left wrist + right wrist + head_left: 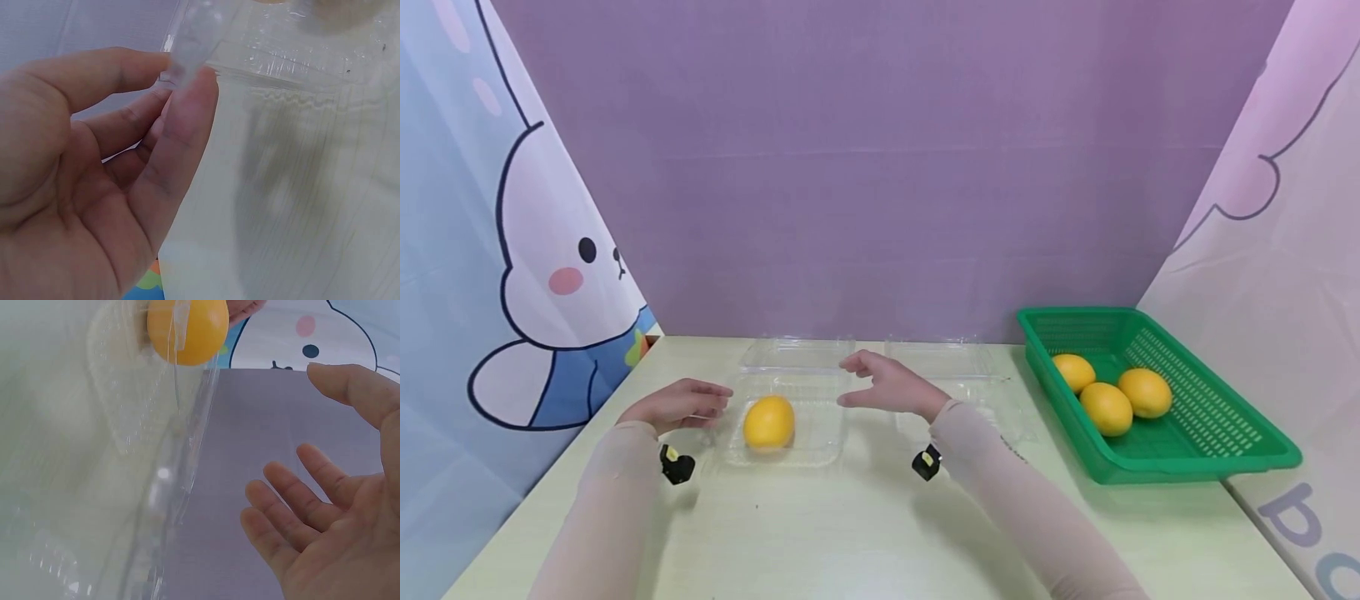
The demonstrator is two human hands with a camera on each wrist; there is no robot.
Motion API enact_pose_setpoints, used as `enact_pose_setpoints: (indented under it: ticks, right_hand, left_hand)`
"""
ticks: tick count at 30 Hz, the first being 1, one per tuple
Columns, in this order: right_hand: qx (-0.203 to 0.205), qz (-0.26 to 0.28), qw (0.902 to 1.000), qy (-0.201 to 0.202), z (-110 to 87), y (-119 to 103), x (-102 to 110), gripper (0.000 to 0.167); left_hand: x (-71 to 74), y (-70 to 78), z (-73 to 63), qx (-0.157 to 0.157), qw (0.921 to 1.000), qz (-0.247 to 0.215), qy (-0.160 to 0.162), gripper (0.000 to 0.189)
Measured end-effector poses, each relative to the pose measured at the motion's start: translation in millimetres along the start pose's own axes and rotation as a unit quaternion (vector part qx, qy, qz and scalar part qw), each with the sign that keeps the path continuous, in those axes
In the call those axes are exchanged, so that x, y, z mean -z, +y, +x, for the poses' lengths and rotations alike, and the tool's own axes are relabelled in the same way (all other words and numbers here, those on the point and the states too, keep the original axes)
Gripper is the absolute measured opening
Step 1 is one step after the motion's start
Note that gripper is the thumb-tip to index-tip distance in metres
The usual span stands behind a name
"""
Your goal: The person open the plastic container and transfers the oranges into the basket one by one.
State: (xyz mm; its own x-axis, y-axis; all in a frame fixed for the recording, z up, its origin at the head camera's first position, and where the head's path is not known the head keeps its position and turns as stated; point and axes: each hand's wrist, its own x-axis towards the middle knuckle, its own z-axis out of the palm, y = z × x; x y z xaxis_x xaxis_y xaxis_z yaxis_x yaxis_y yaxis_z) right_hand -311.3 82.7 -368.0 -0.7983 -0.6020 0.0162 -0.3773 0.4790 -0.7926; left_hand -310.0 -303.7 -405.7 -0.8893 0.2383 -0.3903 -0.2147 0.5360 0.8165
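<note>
A clear plastic clamshell box point(820, 437) lies with its lid point(797, 357) folded back, and one yellow-orange oval fruit point(769, 422) sits in its left part. At the box's left side, my left hand point(681, 404) pinches the clear plastic edge between thumb and fingertips point(187, 115), as the left wrist view shows. My right hand point(887, 383) is held above the box's right side. Its fingers point(284, 519) and thumb are spread apart with nothing between them. In the right wrist view the fruit point(190, 328) appears beyond the plastic wall.
A second clear box point(992, 412) stands to the right, its lid point(940, 358) laid back too. Farther right, a green basket point(1195, 467) holds several similar fruits point(1107, 408). A purple backdrop point(880, 167) rises behind the pale table point(820, 542).
</note>
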Motion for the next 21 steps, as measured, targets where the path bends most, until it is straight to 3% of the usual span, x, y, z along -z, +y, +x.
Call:
enact_pose_setpoints:
  ticks: [21]
  right_hand:
    - [0.007, -0.009, 0.9999, -0.008, 26.3, -13.9, -45.1, 0.065]
  left_hand:
    - [-0.4, 1.5, -2.4, -0.001, 1.0000, 0.000, -0.002, 0.057]
